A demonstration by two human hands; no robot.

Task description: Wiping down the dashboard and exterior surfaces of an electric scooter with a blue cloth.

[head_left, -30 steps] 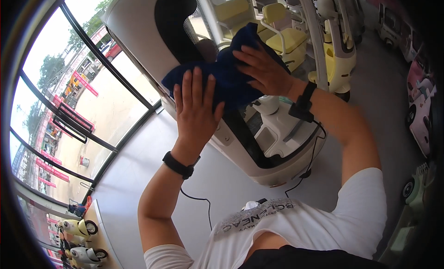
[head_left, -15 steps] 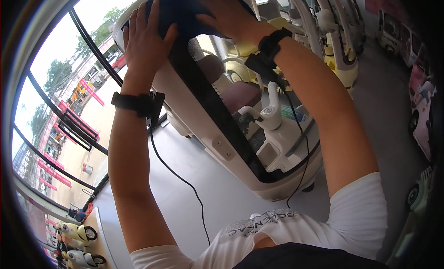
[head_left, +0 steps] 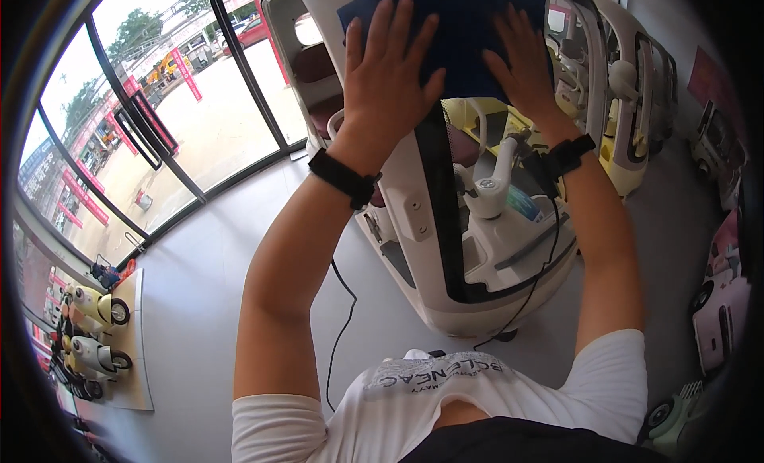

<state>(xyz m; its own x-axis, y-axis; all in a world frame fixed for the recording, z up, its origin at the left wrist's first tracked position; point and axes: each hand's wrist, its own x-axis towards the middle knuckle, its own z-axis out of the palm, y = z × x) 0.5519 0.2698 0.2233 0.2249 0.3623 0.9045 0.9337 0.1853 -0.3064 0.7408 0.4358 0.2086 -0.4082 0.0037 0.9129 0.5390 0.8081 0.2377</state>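
Note:
A dark blue cloth (head_left: 461, 53) lies spread over the upper front of a small white, cab-style vehicle (head_left: 410, 208). On the cloth's left part my left hand (head_left: 390, 73) rests flat, fingers stretched and apart. My right hand (head_left: 521, 61) lies on its right part, also with spread fingers. Neither hand is closed round the cloth. Below it, the windscreen (head_left: 509, 232) in its black frame shows a white steering column (head_left: 493, 184) inside. Black straps with small devices sit on both wrists, and thin black cables run down from them.
More small vehicles (head_left: 629, 136) stand behind at the right. Pictures of cars (head_left: 720, 304) line the right side. At the left are glass doors (head_left: 147, 128) with dark frames, and model scooters (head_left: 95, 304) on a low platform (head_left: 135, 367). Grey floor (head_left: 203, 296) surrounds the vehicle.
My view has turned left, so the vehicle appears more upright and farther right. Both hands remain flat on the cloth, now spread wider across the front, and more of the cloth shows.

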